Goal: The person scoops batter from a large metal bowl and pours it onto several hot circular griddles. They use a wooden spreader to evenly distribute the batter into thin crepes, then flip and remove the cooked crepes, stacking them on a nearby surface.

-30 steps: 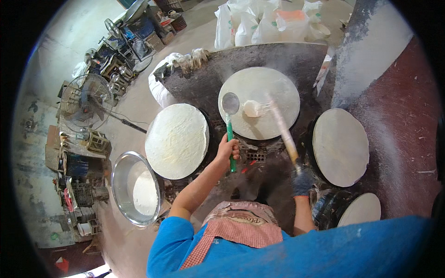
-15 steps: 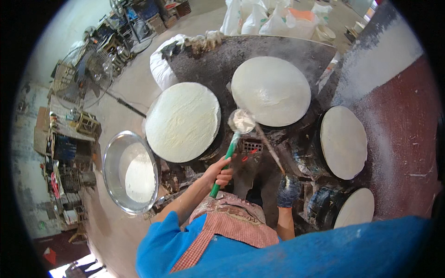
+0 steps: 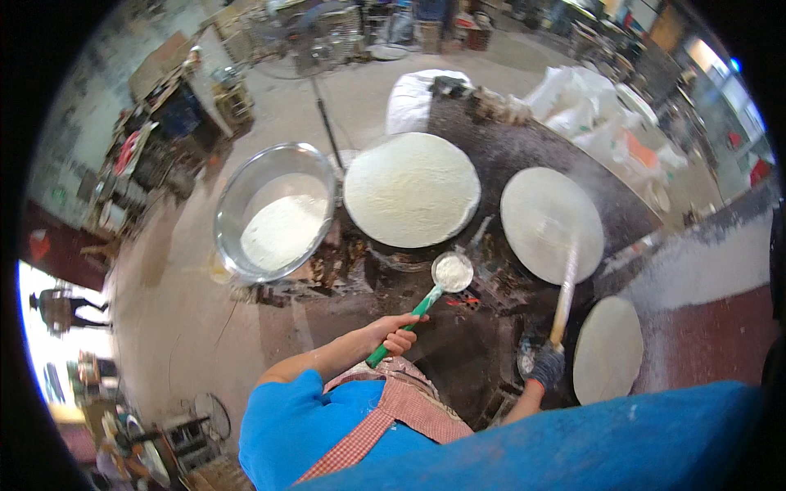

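My left hand (image 3: 396,334) is wrapped round the green handle of a ladle (image 3: 453,272), whose round bowl holds white, thick-looking stuff. In my right hand (image 3: 546,367), which wears a dark glove, is a wooden-handled stick (image 3: 565,299) with a pale, whitened upper part. Its far end, blurred, lies over the right-hand round griddle (image 3: 536,209), which is coated with a pale layer. Beyond the ladle is another round griddle (image 3: 412,190) with a cream-coloured layer spread to its edge. A shiny metal basin (image 3: 227,219) to the left holds a white mass.
A third pale-topped round griddle (image 3: 608,350) stands near my right arm. Behind the griddles stretches a dark, sooty surface (image 3: 532,159), with white sacks (image 3: 577,102) past it. A pole (image 3: 327,123) rises behind the basin. Someone (image 3: 61,311) is at the bright doorway, far left.
My view has turned left, so the griddles and basin appear farther right. The stick's end has gone from beside the ladle to over the right-hand griddle; the ladle remains in my left hand.
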Demonstrator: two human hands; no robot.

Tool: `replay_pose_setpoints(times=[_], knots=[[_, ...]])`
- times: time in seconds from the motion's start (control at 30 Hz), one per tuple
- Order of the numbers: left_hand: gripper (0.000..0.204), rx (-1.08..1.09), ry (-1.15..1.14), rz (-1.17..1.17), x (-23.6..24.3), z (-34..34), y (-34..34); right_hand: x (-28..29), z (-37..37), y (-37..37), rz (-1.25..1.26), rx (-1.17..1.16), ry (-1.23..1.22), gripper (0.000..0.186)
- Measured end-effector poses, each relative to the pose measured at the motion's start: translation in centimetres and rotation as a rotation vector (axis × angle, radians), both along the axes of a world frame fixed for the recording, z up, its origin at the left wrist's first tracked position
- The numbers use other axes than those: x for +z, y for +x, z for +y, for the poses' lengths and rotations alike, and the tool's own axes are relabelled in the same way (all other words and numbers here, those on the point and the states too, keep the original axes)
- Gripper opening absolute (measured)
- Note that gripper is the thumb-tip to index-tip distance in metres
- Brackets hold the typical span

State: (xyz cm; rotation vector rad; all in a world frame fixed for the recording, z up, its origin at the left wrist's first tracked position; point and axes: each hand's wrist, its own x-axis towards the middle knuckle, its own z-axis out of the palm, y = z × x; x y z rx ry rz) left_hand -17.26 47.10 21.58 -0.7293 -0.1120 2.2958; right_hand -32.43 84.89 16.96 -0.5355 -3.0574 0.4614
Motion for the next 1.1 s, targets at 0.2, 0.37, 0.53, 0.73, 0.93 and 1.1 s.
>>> replay_pose_setpoints(times=[0.2, 0.37, 0.53, 0.73, 0.93, 1.1], knots=[[0.024, 0.153, -0.024, -0.08, 0.5, -0.7, 7.4, -3.7, 2.0, 2.1, 0.104, 0.039, -0.168, 0.047], [0.03, 0.222, -0.135, -0.077, 1.4, -3.3, 10.3, -6.5, -2.1, 6.9, 0.027, 0.2, -0.639, 0.036], [0.03, 0.173, -0.119, -0.062, 1.4, -8.1, 11.0, -5.8, -6.5, 11.8, -0.096, -0.002, -0.653, 0.033], [0.026, 0.071, -0.049, -0.052, 1.8, -16.0, 10.4, -3.6, -14.0, 16.8, -0.016, -0.055, -0.668, 0.032], [0.022, -0.071, -0.018, -0.167, 0.9, -21.1, 8.3, -2.8, -20.8, 20.6, 0.027, -0.044, -0.759, 0.03], [0.027, -0.166, 0.111, -0.078, 0.3, -20.9, 6.8, -1.9, -19.7, 24.0, 0.096, -0.052, -0.533, 0.033]])
